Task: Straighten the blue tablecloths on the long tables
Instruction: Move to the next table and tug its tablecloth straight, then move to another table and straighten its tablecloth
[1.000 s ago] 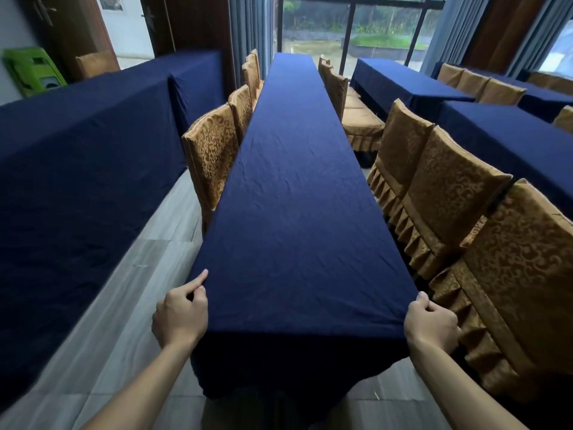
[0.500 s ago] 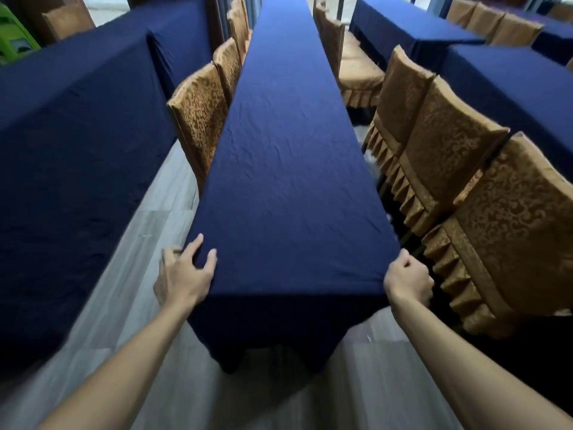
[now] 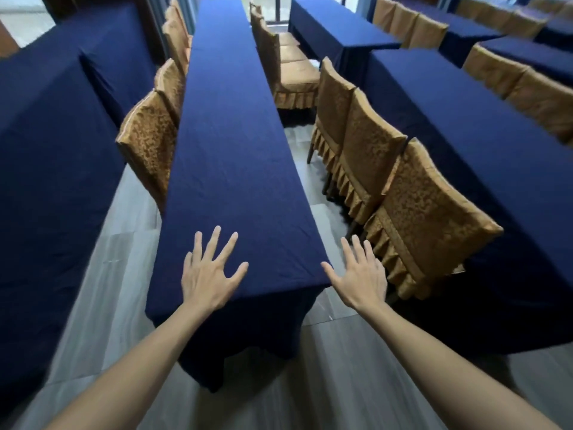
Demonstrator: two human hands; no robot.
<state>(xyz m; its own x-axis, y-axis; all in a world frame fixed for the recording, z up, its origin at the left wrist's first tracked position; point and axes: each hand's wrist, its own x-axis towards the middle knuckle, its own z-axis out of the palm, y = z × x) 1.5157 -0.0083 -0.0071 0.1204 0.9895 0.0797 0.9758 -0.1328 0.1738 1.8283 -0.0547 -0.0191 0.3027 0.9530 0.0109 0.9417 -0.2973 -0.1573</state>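
Observation:
A long narrow table runs straight ahead of me, covered by a dark blue tablecloth (image 3: 229,144) that hangs over its near end. My left hand (image 3: 207,274) lies flat with spread fingers over the cloth's near left part. My right hand (image 3: 361,274) is spread open at the near right corner, mostly past the table's edge, with its thumb at the cloth. Neither hand holds the fabric. The cloth's top looks smooth with faint creases.
Gold-covered chairs (image 3: 412,218) line the table's right side, and more chairs (image 3: 148,144) stand on its left. Another blue-clothed table (image 3: 46,150) fills the left, and further ones (image 3: 465,144) the right. Grey floor (image 3: 310,383) lies below me.
Both hands let go of the cloth's near corners and opened flat. The left moved up onto the tabletop. The view tilted down and rose.

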